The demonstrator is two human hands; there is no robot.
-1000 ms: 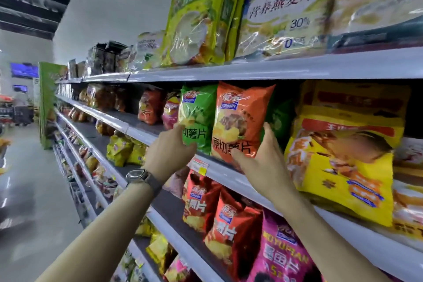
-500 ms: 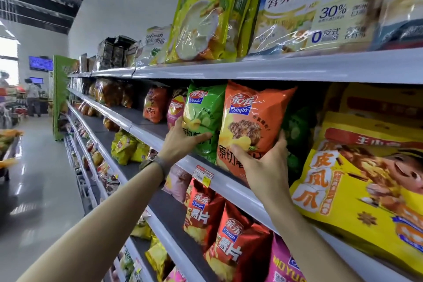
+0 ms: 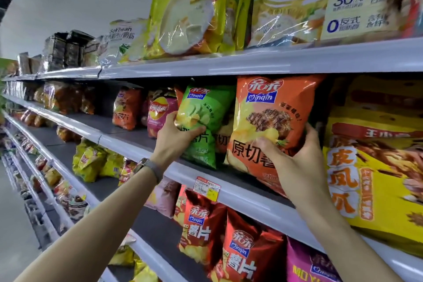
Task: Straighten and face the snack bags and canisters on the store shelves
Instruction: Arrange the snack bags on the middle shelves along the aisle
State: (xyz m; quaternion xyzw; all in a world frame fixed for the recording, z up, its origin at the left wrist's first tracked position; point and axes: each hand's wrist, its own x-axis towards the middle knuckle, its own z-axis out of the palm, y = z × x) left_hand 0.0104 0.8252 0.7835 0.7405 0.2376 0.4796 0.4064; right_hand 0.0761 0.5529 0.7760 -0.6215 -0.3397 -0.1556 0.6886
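A green chip bag [image 3: 204, 112] and an orange chip bag [image 3: 272, 117] stand side by side on the second shelf [image 3: 247, 199], fronts facing out. My left hand [image 3: 176, 137] grips the green bag's lower left edge, thumb across its front. My right hand [image 3: 295, 153] holds the orange bag low down, thumb on its face and fingers wrapped round its right edge. A pink chip bag [image 3: 160, 112] and another orange bag [image 3: 126, 110] stand further left on the same shelf.
Large yellow bags [image 3: 375, 167] crowd the orange bag's right side. Tall green and yellow cereal bags [image 3: 194, 11] fill the top shelf [image 3: 251, 62]. Red chip bags [image 3: 247, 252] and a pink bag [image 3: 306, 265] stand on the shelf below. The aisle floor [image 3: 13, 224] runs along the left.
Both hands moved in and closed on the bags: the left on the green one, the right round the orange one. The view came closer to the shelf and both bags now stand more upright.
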